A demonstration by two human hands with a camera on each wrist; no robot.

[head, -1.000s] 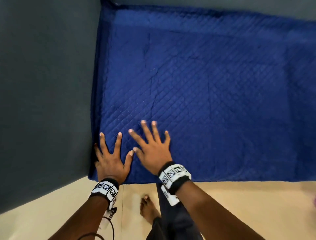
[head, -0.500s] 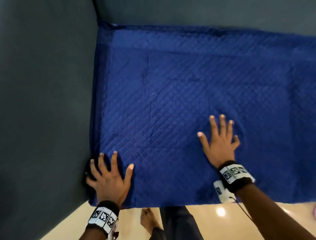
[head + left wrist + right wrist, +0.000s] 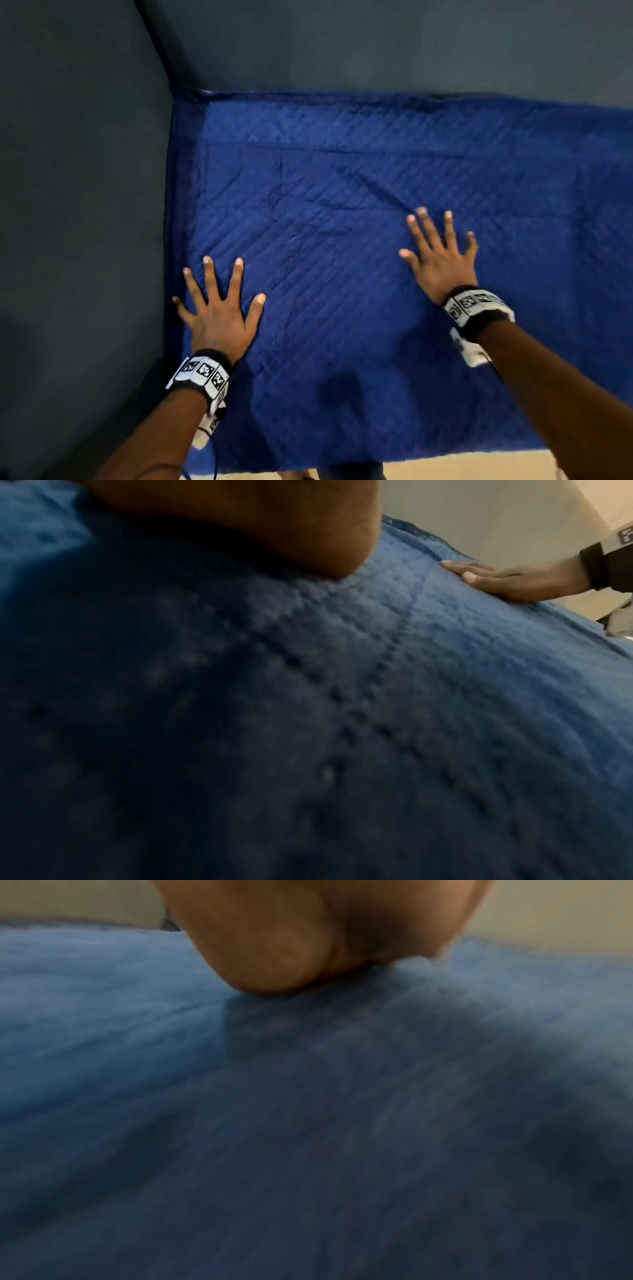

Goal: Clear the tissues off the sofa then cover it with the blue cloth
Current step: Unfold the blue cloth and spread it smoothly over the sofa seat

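Observation:
A quilted blue cloth (image 3: 342, 212) lies spread over the seat of the dark grey sofa (image 3: 78, 205), reaching the back corner and the front edge. My left hand (image 3: 219, 308) rests flat on the cloth near the left armrest, fingers spread straight. My right hand (image 3: 440, 253) lies flat on the cloth further right, fingers also spread. In the left wrist view the heel of my left hand (image 3: 274, 520) presses the cloth (image 3: 308, 723), and the right hand (image 3: 514, 580) shows flat at the far side. The right wrist view is blurred cloth (image 3: 308, 1123). No tissues are visible.
The sofa's backrest (image 3: 376, 44) rises behind the cloth and the armrest walls it on the left. A strip of beige floor (image 3: 462, 467) shows below the cloth's front edge. Faint creases (image 3: 387, 195) run across the cloth's middle.
My right hand has slid rightward and further back across the cloth, away from the left hand. My left hand has moved up from the front left corner. The view has shifted closer.

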